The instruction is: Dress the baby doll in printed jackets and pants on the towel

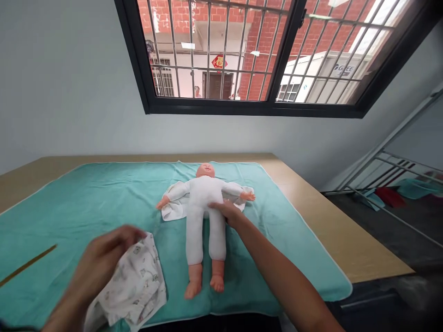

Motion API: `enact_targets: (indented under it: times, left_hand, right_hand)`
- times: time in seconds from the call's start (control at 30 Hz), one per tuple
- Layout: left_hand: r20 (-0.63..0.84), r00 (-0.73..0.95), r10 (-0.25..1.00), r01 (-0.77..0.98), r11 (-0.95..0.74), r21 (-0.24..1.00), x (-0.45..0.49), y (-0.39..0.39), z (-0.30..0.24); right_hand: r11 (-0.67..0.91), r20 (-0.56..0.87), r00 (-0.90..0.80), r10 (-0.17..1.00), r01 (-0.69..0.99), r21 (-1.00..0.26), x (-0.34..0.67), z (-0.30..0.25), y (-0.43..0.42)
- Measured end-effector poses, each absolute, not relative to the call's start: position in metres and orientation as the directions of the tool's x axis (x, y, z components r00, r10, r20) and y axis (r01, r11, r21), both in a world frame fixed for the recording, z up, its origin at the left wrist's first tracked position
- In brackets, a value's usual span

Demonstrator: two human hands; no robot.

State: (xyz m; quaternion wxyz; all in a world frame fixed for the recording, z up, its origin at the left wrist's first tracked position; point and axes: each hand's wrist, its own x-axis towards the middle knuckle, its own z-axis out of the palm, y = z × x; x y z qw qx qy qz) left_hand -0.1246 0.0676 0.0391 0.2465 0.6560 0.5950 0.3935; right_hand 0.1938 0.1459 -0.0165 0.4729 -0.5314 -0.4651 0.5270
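A baby doll (205, 216) in a white body suit lies on its back on a teal towel (86, 207), arms spread, head towards the window. A white cloth (171, 208) lies under its upper body. My right hand (226, 211) rests on the doll's hip with its fingers laid against the white fabric. My left hand (104, 256), blurred by motion, grips a small patterned white garment (134, 286) near the front edge of the towel, left of the doll's legs.
The towel covers most of a wooden table (332, 221) set against a grey wall under a barred window (256, 50). A thin yellow strip (27, 263) lies at the towel's left. A metal frame (391, 170) and coloured items on the floor are at the right.
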Motion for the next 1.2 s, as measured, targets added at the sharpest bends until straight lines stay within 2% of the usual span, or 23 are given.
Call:
enact_targets:
  times: [0.07, 0.1, 0.13, 0.2, 0.27, 0.3, 0.33, 0.43, 0.5, 0.63, 0.83, 1.0, 1.13, 1.2]
  left_hand:
    - [0.058, 0.088, 0.994, 0.477, -0.093, 0.874, -0.09, 0.108, 0.044]
    - [0.02, 0.158, 0.987, 0.467, -0.092, 0.879, -0.071, 0.129, 0.042]
    - [0.044, 0.177, 0.983, 0.52, -0.132, 0.844, -0.053, 0.148, 0.038]
    - [0.245, 0.09, 0.965, 0.674, -0.24, 0.699, -0.025, 0.183, 0.025]
    - [0.413, -0.028, 0.91, 0.81, -0.221, 0.543, -0.011, 0.21, 0.012]
    - [0.428, -0.071, 0.901, 0.858, -0.164, 0.487, -0.008, 0.221, 0.007]
    - [0.391, -0.098, 0.915, 0.889, -0.096, 0.447, -0.008, 0.23, 0.002]
    - [0.14, -0.096, 0.985, 0.921, 0.034, 0.387, -0.013, 0.251, -0.013]
    - [0.054, -0.107, 0.993, 0.92, 0.078, 0.383, -0.018, 0.262, -0.022]
    - [0.016, -0.193, 0.981, 0.892, 0.168, 0.419, -0.035, 0.276, -0.028]
    - [0.107, -0.403, 0.909, 0.833, 0.316, 0.454, -0.098, 0.284, 0.0]
    - [0.11, -0.518, 0.848, 0.764, 0.402, 0.505, -0.137, 0.277, 0.014]
    - [0.061, -0.507, 0.86, 0.737, 0.396, 0.548, -0.143, 0.276, 0.002]
    - [0.02, -0.46, 0.888, 0.737, 0.37, 0.566, -0.143, 0.279, -0.008]
  right_hand:
    - [-0.17, -0.163, -0.055, 0.985, -0.187, -0.967, 0.188, -0.013, 0.149]
    - [-0.153, -0.152, -0.023, 0.988, -0.244, -0.958, 0.188, -0.009, 0.149]
    - [-0.134, -0.144, 0.016, 0.989, -0.279, -0.951, 0.191, -0.005, 0.149]
    - [-0.101, -0.131, 0.084, 0.988, -0.298, -0.949, 0.204, 0.006, 0.144]
    - [-0.078, -0.115, 0.129, 0.985, -0.262, -0.962, 0.226, 0.016, 0.134]
    - [-0.064, -0.1, 0.145, 0.984, -0.235, -0.97, 0.239, 0.019, 0.127]
    - [-0.047, -0.082, 0.16, 0.984, -0.209, -0.977, 0.252, 0.022, 0.12]
    - [-0.002, -0.034, 0.216, 0.976, -0.147, -0.989, 0.291, 0.023, 0.098]
    - [0.003, -0.032, 0.257, 0.966, -0.134, -0.991, 0.312, 0.019, 0.086]
    - [-0.053, -0.099, 0.275, 0.956, -0.168, -0.984, 0.343, 0.009, 0.068]
    - [-0.132, -0.182, 0.236, 0.955, -0.213, -0.968, 0.358, -0.008, 0.057]
    - [-0.142, -0.189, 0.225, 0.956, -0.213, -0.967, 0.355, -0.018, 0.063]
    - [-0.162, -0.19, 0.232, 0.954, -0.134, -0.978, 0.355, -0.025, 0.061]
    - [-0.205, -0.187, 0.291, 0.938, 0.031, -0.978, 0.358, -0.023, 0.06]
